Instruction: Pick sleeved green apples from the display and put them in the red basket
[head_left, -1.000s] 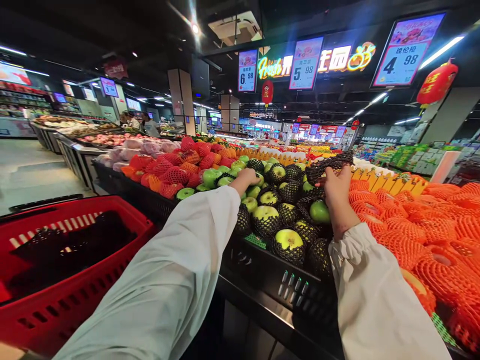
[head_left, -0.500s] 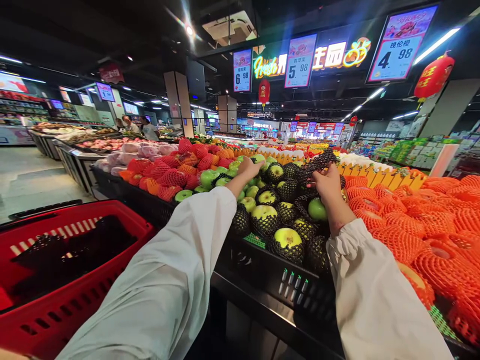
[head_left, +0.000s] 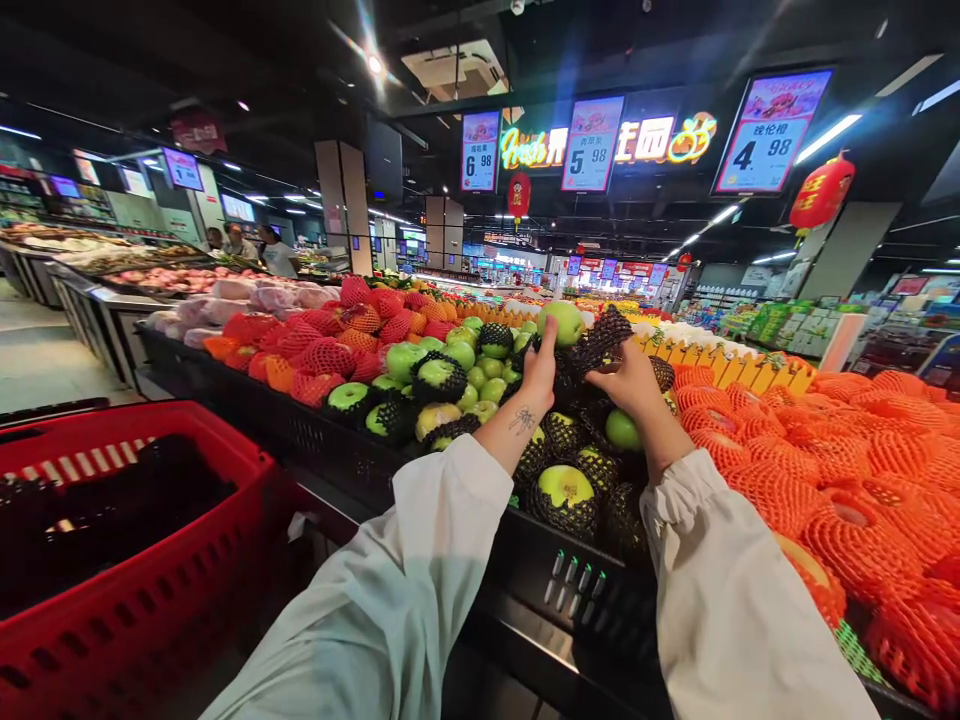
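Note:
My left hand (head_left: 541, 372) is closed round a green apple (head_left: 562, 322), thumb upright against its near side. Just to the right, my right hand (head_left: 628, 385) grips a black foam net sleeve (head_left: 601, 338), which hangs close against the apple. Whether the apple is partly inside the sleeve I cannot tell. Below both hands lie more apples in black nets, among them a yellow-green apple (head_left: 566, 487) at the front of the bin. A bare green apple (head_left: 622, 430) rests under my right wrist.
A red shopping basket (head_left: 247, 470) with dark net sleeves in it stands at the left. Fruit in orange nets (head_left: 840, 490) fills the right side. Fruit in red nets (head_left: 330, 350) lies to the left of the apples. The black bin edge (head_left: 517, 555) runs along the front.
My left hand has lifted a green apple from the pile and brought it right, beside the net sleeve. My right hand still holds the sleeve. The view has turned slightly.

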